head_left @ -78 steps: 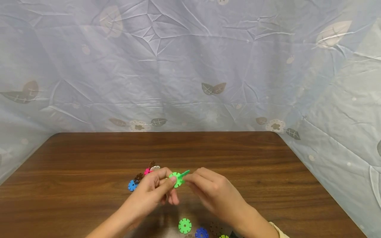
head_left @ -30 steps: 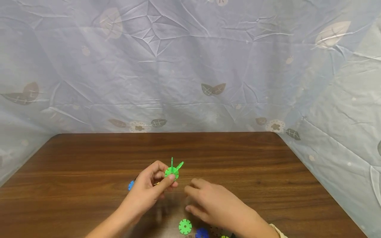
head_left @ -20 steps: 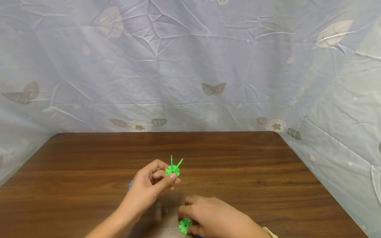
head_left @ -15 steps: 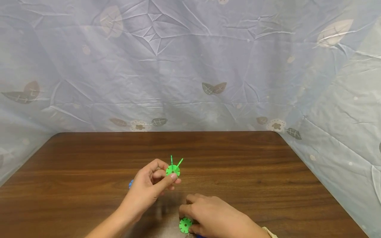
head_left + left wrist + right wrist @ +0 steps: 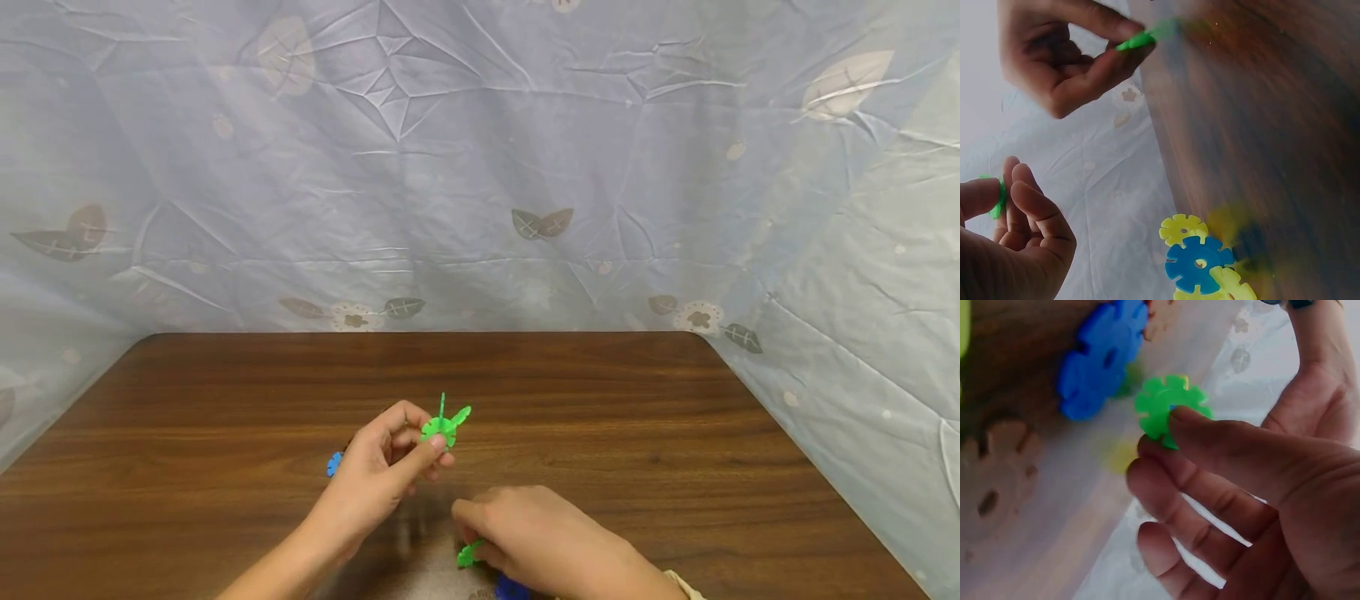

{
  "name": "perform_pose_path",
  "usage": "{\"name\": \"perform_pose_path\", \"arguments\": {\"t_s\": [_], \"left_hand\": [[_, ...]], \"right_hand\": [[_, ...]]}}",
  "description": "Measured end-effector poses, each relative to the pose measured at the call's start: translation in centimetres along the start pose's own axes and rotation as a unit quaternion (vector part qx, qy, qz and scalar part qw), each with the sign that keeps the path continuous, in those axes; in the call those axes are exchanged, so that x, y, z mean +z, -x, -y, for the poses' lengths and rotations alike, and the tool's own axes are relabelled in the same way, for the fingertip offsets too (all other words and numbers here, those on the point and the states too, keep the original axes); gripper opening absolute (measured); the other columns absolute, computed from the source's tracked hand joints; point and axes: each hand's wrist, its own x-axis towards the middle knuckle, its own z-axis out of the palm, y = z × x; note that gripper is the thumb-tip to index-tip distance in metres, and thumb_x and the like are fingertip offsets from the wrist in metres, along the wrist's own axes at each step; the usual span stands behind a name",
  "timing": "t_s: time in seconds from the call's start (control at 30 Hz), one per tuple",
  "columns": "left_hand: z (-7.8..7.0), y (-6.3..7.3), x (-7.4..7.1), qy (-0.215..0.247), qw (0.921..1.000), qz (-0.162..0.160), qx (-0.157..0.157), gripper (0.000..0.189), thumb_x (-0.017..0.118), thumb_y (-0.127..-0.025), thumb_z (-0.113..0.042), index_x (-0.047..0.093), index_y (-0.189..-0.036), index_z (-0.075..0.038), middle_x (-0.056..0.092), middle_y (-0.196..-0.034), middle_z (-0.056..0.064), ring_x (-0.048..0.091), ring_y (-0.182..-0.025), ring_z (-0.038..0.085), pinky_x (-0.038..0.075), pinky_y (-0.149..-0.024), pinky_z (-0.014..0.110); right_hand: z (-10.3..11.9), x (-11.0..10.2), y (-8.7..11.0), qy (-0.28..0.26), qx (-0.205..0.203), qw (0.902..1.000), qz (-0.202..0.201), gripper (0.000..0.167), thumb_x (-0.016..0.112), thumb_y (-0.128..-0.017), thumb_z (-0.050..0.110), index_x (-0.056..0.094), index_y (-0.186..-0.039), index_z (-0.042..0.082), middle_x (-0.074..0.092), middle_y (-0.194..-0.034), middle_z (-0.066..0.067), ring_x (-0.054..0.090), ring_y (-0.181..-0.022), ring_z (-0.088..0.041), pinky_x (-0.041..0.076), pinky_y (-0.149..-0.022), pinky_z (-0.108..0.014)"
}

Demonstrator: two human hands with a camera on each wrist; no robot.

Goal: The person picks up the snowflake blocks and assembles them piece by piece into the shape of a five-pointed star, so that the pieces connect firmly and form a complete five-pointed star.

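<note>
In the head view my left hand [image 5: 382,462] pinches a green notched disc assembly [image 5: 437,430] between thumb and fingers. Two more green discs stick up from it, seen nearly edge-on. Lower and to the right, my right hand [image 5: 543,533] pinches a single green notched disc [image 5: 468,555], tilted near the tabletop. The right wrist view shows this green disc [image 5: 1159,400] held by thumb and forefinger, with the other fingers loosely bent. Part of the left hand's assembly is hidden behind its thumb.
A light blue disc [image 5: 334,464] lies beyond the left hand, partly covered. A dark blue disc [image 5: 512,588] lies beside the right hand, near a brown disc [image 5: 997,475]. Joined yellow and blue discs [image 5: 1194,265] appear in the left wrist view. A patterned cloth [image 5: 480,167] surrounds the table.
My right hand has left the assembly, moved down toward the near discs and taken hold of the loose green disc, now tilted. The left hand keeps its grip, its assembly turned slightly.
</note>
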Motion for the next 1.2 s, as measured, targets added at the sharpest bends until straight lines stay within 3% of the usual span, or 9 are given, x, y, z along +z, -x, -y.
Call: {"name": "perform_pose_path", "arguments": {"t_s": [0.1, 0.2, 0.33, 0.47, 0.7, 0.93, 1.07, 1.2], "left_hand": [[0.1, 0.0, 0.1, -0.007, 1.0, 0.001, 0.004, 0.031, 0.068, -0.103, -0.029, 0.056, -0.115, -0.003, 0.079, -0.102, 0.011, 0.067, -0.087, 0.017, 0.053, -0.07, 0.027], [0.1, 0.0, 0.2, -0.016, 0.9999, 0.0, 0.006, 0.029, 0.067, -0.104, -0.029, 0.057, -0.113, -0.003, 0.078, -0.103, 0.014, 0.068, -0.087, 0.018, 0.053, -0.07, 0.027], [0.2, 0.0, 0.4, -0.027, 0.9996, -0.006, 0.009, 0.026, 0.066, -0.104, -0.027, 0.057, -0.11, -0.004, 0.078, -0.102, 0.014, 0.069, -0.089, 0.02, 0.053, -0.07, 0.027], [0.3, 0.0, 0.5, -0.037, 0.9991, -0.007, 0.02, 0.024, 0.067, -0.104, -0.025, 0.058, -0.105, -0.003, 0.078, -0.101, 0.012, 0.069, -0.089, 0.022, 0.052, -0.069, 0.026], [0.5, 0.0, 0.5, -0.043, 0.9971, 0.002, 0.062, 0.02, 0.067, -0.103, -0.021, 0.059, -0.1, -0.003, 0.077, -0.101, 0.017, 0.07, -0.088, 0.015, 0.058, -0.077, 0.029], [0.5, 0.1, 0.7, -0.065, 0.9934, 0.005, 0.095, 0.016, 0.069, -0.102, -0.019, 0.06, -0.097, -0.007, 0.078, -0.093, 0.01, 0.069, -0.085, 0.01, 0.055, -0.073, 0.026], [0.6, 0.1, 0.6, -0.062, 0.9928, 0.005, 0.102, 0.014, 0.068, -0.102, -0.017, 0.06, -0.099, -0.006, 0.078, -0.095, 0.014, 0.071, -0.086, 0.01, 0.058, -0.076, 0.028], [0.6, 0.1, 0.6, -0.067, 0.9923, 0.005, 0.104, 0.015, 0.069, -0.102, -0.019, 0.062, -0.099, -0.007, 0.079, -0.092, 0.009, 0.068, -0.084, 0.01, 0.056, -0.073, 0.027]], "right_hand": [[-0.1, -0.7, 0.1, 0.013, -0.01, 0.9989, -0.045, 0.014, 0.077, -0.096, 0.02, 0.065, -0.102, 0.025, 0.071, -0.093, 0.019, 0.059, -0.079, 0.01, 0.048, -0.066, -0.01], [-0.4, -1.3, 0.3, 0.039, -0.006, 0.9902, -0.134, 0.018, 0.077, -0.096, 0.019, 0.068, -0.11, 0.023, 0.073, -0.097, 0.014, 0.064, -0.082, 0.003, 0.053, -0.068, -0.015], [-1.1, -1.9, 0.3, 0.056, 0.047, 0.9573, -0.28, 0.017, 0.077, -0.095, 0.014, 0.073, -0.112, 0.018, 0.072, -0.093, 0.01, 0.064, -0.079, -0.001, 0.056, -0.067, -0.018], [-1.8, -2.4, 0.2, -0.013, 0.081, 0.9261, -0.368, 0.017, 0.075, -0.096, 0.007, 0.073, -0.108, 0.017, 0.067, -0.089, 0.011, 0.055, -0.072, 0.002, 0.052, -0.062, -0.017], [-2.1, -2.6, 0.1, -0.11, 0.032, 0.9029, -0.414, 0.02, 0.07, -0.098, 0.003, 0.073, -0.113, 0.016, 0.069, -0.093, 0.009, 0.054, -0.073, 0.001, 0.05, -0.059, -0.018], [-1.9, -2.7, 0.1, -0.174, 0.0, 0.8833, -0.435, 0.02, 0.067, -0.1, 0.0, 0.075, -0.114, 0.012, 0.071, -0.091, 0.003, 0.058, -0.072, -0.004, 0.052, -0.058, -0.019], [-1.8, -2.8, 0.2, -0.181, -0.011, 0.8792, -0.441, 0.021, 0.067, -0.099, -0.001, 0.074, -0.115, 0.01, 0.071, -0.091, 0.001, 0.058, -0.072, -0.003, 0.054, -0.06, -0.02], [-1.8, -2.9, 0.1, -0.188, -0.01, 0.8794, -0.437, 0.021, 0.067, -0.099, -0.001, 0.074, -0.116, 0.011, 0.074, -0.094, 0.0, 0.059, -0.074, 0.001, 0.056, -0.061, -0.021]]}}
